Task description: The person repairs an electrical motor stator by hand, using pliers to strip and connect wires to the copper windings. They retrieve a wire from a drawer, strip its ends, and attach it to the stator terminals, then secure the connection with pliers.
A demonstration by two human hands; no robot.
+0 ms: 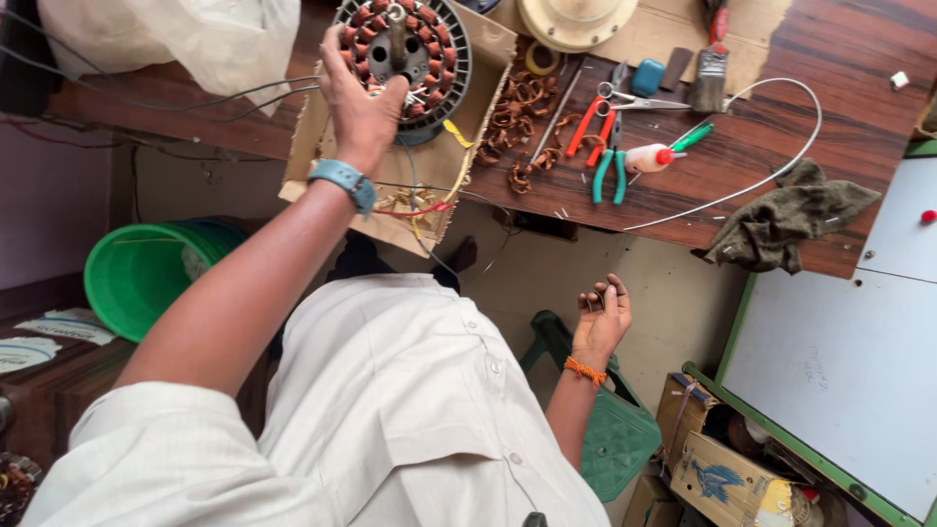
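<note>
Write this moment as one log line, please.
left hand: touching wound stator on cardboard | right hand: empty, palm up, off bench | scissors, pliers beside

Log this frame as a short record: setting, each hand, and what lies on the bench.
Setting: wooden bench, seen from above
Left hand: on the stator, which sits on cardboard
Right hand: palm up, empty, below the bench edge
Tools: scissors, green pliers, brush
Also: copper coils, rag, green bucket
</note>
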